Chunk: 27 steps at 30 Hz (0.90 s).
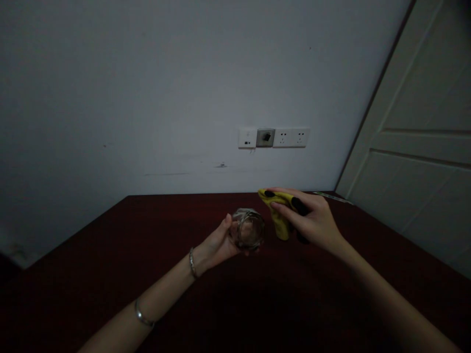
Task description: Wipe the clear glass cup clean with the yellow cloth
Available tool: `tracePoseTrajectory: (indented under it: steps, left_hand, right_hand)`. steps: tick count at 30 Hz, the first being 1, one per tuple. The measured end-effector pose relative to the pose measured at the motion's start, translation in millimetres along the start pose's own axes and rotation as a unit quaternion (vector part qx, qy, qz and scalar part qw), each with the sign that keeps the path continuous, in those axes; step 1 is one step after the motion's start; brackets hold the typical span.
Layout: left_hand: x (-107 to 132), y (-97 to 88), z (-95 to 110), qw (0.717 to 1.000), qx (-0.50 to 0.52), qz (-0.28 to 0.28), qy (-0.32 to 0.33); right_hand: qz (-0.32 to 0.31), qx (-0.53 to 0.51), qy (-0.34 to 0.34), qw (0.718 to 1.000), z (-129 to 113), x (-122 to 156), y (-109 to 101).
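My left hand (219, 245) is wrapped round a clear glass jar or cup (251, 230), its round mouth tilted toward me and to the right. Most of those fingers are hidden behind the glass. To the right, my right hand (312, 215) pinches a bunched yellow cloth with black patches (281, 220) between thumb and fingers. A short gap separates the cloth from the glass. Both things are held up over the dark red tabletop (184, 215).
Behind the table rises a pale wall with a row of sockets and switches (274, 138). A white panelled door (419, 162) stands at the right. Near the back right corner of the table lies a thin patterned strip (333, 197).
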<state>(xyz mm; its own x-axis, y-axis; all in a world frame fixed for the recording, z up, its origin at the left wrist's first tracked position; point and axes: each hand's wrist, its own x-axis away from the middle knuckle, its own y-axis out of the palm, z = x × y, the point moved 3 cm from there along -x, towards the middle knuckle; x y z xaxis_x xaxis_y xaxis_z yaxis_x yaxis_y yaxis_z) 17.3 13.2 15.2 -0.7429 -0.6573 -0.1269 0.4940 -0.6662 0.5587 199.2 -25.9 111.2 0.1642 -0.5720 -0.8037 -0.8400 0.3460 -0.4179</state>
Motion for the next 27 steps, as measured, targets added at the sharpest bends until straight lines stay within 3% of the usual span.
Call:
tracePoseTrajectory:
  steps: [7, 11, 20, 27]
  left_hand:
    - [-11.0, -1.9, 6.5, 0.995, 0.049, 0.012, -0.082]
    - [-21.3, -4.5, 12.9, 0.993, 0.076, 0.028, -0.084]
    - [-27.4, -0.3, 22.7, 0.995, 0.050, 0.022, -0.082]
    - [-17.9, 13.6, 13.9, 0.994, 0.015, 0.016, -0.106]
  right_hand:
    - [0.025, 0.004, -0.002, 1.000, -4.4, -0.2, -10.2]
    - [0.021, 0.011, -0.034, 0.999, -8.3, 1.3, -12.4]
    - [-0.019, 0.043, -0.130, 0.990, -14.6, 6.7, -11.2]
    - [-0.104, 0.073, -0.186, 0.974, -11.3, 4.6, -8.3]
